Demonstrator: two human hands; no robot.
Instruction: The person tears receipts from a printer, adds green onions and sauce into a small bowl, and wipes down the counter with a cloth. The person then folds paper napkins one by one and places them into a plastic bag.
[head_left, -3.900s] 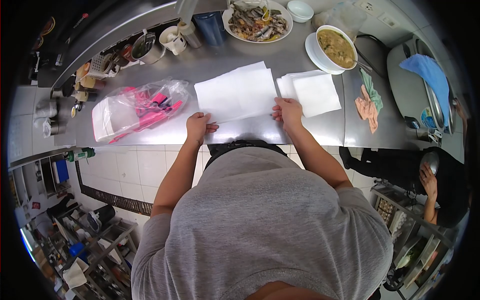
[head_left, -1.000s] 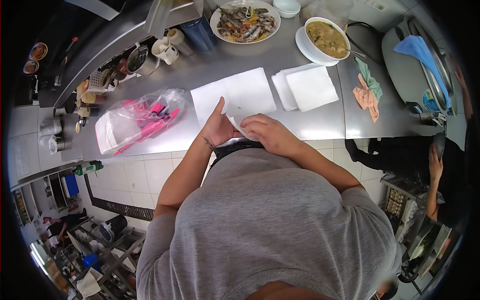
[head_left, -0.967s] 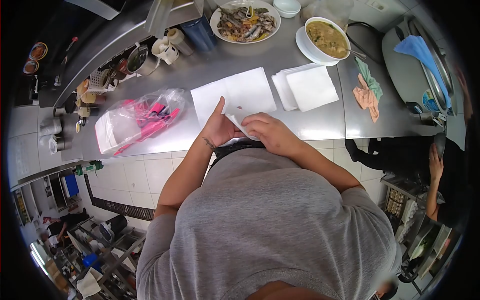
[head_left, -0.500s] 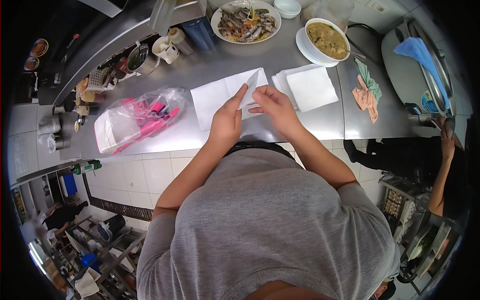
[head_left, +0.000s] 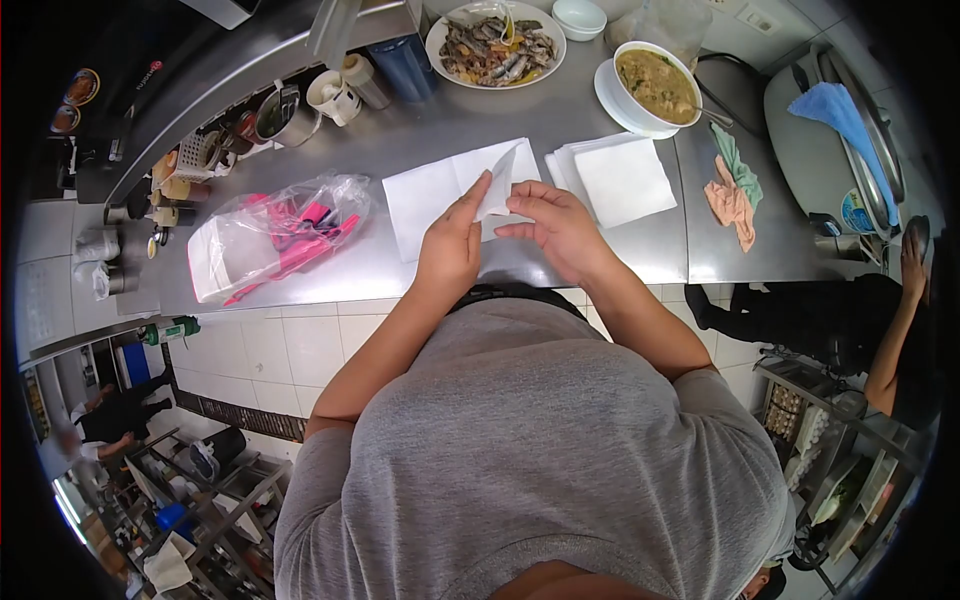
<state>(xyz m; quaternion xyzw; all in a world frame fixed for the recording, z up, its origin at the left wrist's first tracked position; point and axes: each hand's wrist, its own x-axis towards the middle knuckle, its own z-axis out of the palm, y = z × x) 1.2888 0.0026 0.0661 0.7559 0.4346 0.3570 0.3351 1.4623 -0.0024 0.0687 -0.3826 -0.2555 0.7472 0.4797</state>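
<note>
A white paper napkin [head_left: 497, 184], folded and standing at a slant, is between my hands above the steel counter. My left hand [head_left: 455, 240] grips its left side, fingers straight and pressed together along it. At its lower right edge, my right hand [head_left: 560, 226] pinches it between thumb and index finger, the other fingers curled loosely. Beneath, an opened white paper sheet [head_left: 412, 205] lies flat on the counter. To the right of it sits a stack of folded white napkins [head_left: 628, 182], close to my right hand.
A clear plastic bag with pink packaging [head_left: 285, 235] lies left. Behind are a plate of small fish [head_left: 497, 45] and a bowl of soup [head_left: 655, 85]. Green and peach cloths [head_left: 735, 195] lie right, before a large lidded pot [head_left: 810, 130]. A co-worker [head_left: 830, 320] stands at right.
My right hand has shifted slightly right and down along the napkin's edge, its fingers more spread. My left hand stays nearly still. The co-worker's arm at right has moved.
</note>
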